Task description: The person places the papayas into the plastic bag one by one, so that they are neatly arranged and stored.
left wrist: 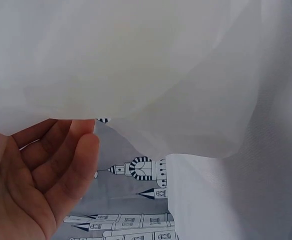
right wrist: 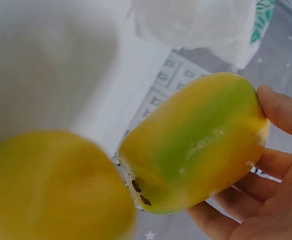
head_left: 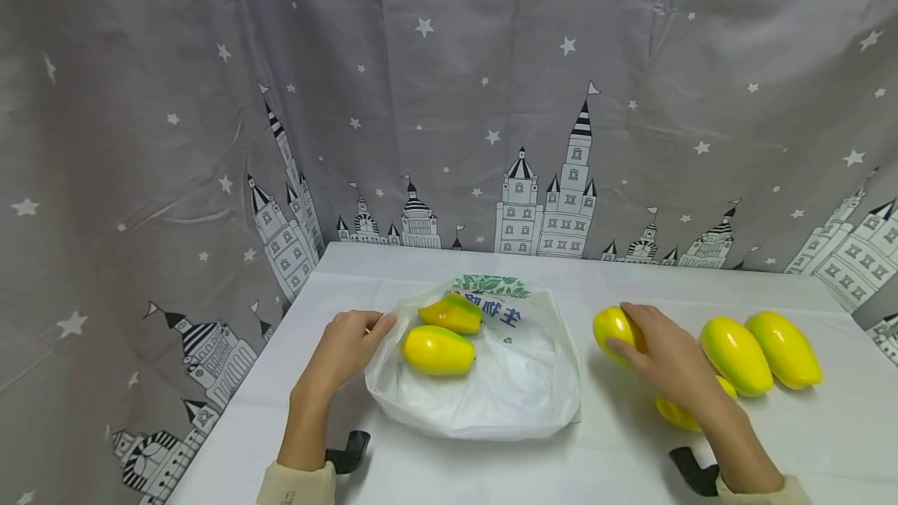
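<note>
A white plastic bag [head_left: 491, 407] with green leaf print lies with its mouth spread wide on the table. Two yellow-green mangoes rest inside it, a plump mango [head_left: 438, 351] and a mango with a pointed end [head_left: 459, 316] behind it. At the bag's left rim, my left hand [head_left: 347, 345] pinches the plastic between thumb and fingers; the left wrist view shows the fingertips at its edge. To the right of the bag, my right hand [head_left: 662, 353] grips a mango [right wrist: 200, 145], thumb on one side and fingers on the other.
On the right side of the white table [head_left: 533, 466] lie two mangoes side by side, a nearer mango [head_left: 737, 357] and a farther mango [head_left: 784, 349]. Another mango [head_left: 677, 414] is partly hidden under my right forearm. A grey castle-print curtain [head_left: 449, 100] hangs behind.
</note>
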`<state>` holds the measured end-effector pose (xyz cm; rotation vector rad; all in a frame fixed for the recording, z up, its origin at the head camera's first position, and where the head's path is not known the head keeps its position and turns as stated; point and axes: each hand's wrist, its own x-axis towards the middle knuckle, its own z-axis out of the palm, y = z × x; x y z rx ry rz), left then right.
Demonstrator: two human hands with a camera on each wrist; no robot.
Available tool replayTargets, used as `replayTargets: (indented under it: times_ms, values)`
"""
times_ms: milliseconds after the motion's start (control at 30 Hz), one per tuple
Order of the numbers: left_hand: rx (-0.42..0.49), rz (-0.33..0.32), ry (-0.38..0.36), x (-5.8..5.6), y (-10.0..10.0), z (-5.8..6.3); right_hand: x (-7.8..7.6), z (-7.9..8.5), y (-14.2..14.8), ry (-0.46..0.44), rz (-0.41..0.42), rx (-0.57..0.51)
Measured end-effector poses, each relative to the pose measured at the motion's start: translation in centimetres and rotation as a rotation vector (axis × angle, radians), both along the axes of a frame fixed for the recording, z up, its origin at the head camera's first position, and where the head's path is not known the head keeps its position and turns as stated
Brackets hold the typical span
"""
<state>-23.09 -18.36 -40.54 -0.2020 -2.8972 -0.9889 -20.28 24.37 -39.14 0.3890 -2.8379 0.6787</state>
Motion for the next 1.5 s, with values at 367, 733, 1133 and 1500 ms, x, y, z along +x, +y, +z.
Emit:
replayTargets:
  times_ms: [367,733,1133,1500]
  values:
    - [-0.008,0.003,0.006,0.1,0.0,0.0,1.6,0.4,-1.6,0.067,0.033,-0.018]
    - [-0.002,-0.007,0.013,0.0,0.0,-0.1,3.1,0.8,-3.1,0.088,0.047,-0.086]
    - [-0.007,-0.008,0.001,-0.1,0.1,0.1,3.5,0.3,-4.1,0.098,0.084,-0.118]
    - [0.009,-0.004,-0.005,0.0,0.1,0.1,3.9,-0.4,-6.0,0.110,0.087,-0.142]
